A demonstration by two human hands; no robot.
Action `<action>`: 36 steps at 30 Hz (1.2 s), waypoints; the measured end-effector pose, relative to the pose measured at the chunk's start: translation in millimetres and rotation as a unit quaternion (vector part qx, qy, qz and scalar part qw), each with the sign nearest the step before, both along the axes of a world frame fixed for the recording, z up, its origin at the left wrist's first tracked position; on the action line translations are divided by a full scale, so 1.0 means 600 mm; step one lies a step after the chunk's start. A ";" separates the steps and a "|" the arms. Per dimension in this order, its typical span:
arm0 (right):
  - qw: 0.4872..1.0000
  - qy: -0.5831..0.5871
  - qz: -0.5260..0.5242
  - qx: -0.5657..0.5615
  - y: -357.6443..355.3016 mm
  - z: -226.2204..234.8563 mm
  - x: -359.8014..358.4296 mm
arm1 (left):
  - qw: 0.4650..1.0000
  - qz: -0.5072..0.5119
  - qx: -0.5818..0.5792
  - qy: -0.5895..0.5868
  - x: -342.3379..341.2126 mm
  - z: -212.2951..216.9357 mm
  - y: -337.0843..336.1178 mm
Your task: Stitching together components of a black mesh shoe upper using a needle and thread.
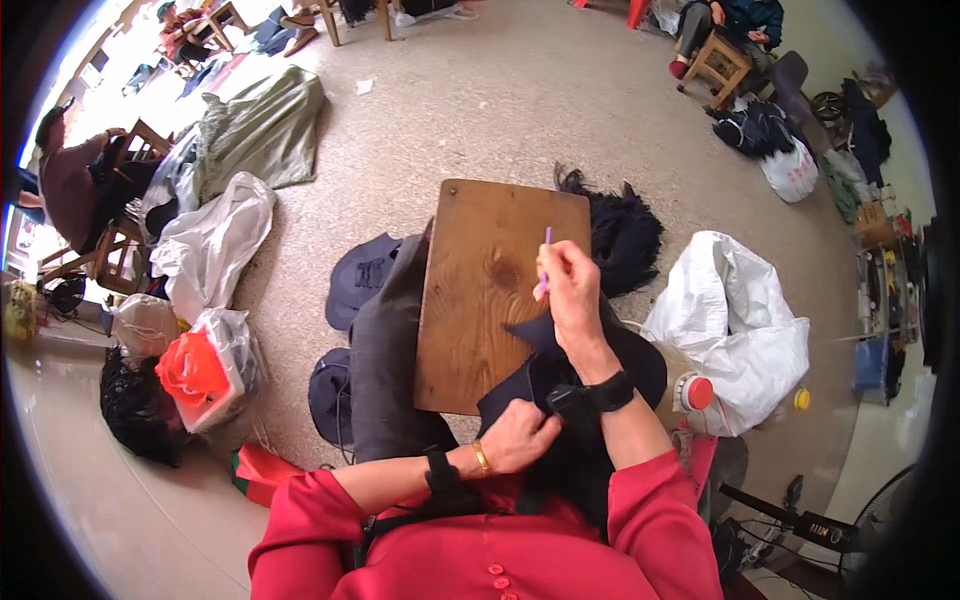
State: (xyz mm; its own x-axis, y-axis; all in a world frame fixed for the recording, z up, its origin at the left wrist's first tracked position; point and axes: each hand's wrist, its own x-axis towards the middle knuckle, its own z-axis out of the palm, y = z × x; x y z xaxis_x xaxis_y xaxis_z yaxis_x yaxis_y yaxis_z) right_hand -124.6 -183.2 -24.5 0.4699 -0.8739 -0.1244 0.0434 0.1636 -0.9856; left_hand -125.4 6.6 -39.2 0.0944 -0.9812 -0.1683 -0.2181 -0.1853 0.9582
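The dark cloth (543,372) lies over the person's lap and the near right part of a wooden board (495,270), with one pointed flap resting on the wood. The left hand (518,437) is at the cloth's near edge, thumb and fingers closed on it. The right hand (573,285) is raised over the board's right side, fingers clamped around a slim purple-handled tool (547,262) held roughly upright; whether its lower end touches anything cannot be told.

The board, brown and knotted, is set lengthwise in front of the person, beside a leg in dark trousers (388,365). A heap of black fringe (627,238) is just past its right edge. Farther right stand a jug with a red cap (695,393) and a crumpled white woven sack (725,320), with a yellow cap (802,399) near the sack.

On the floor to the left are two dark peaked caps (358,284), one nearer the person than the other. Beyond them are a red plastic bag (196,366), white plastic sheeting (215,240) and a grey-green sack (262,130). Seated co-workers (80,185) occupy the far left and the upper right.
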 end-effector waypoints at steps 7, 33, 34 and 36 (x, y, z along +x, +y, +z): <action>0.998 -0.056 -0.002 0.031 -0.005 0.048 -0.055 | 0.996 0.014 0.064 0.057 0.041 0.023 -0.009; 0.954 0.211 0.091 -0.192 0.093 0.027 -0.166 | 0.945 -0.192 0.195 -0.182 0.136 0.108 0.003; 0.952 0.213 0.094 -0.202 0.092 0.028 -0.164 | 0.958 -0.118 0.085 -0.246 0.138 0.112 0.005; 0.949 0.215 0.095 -0.211 0.091 0.029 -0.164 | 0.949 -0.008 -0.046 -0.313 0.137 0.120 -0.003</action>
State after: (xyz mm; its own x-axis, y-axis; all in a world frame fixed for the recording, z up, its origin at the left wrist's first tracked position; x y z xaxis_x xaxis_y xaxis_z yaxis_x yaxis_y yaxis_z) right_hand -222.7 -128.7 -7.3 0.6093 -0.7929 0.0008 -0.3691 -0.2845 -0.8848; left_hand -43.0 4.8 32.7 0.1315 -0.9913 0.0024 -0.7515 -0.0981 0.6524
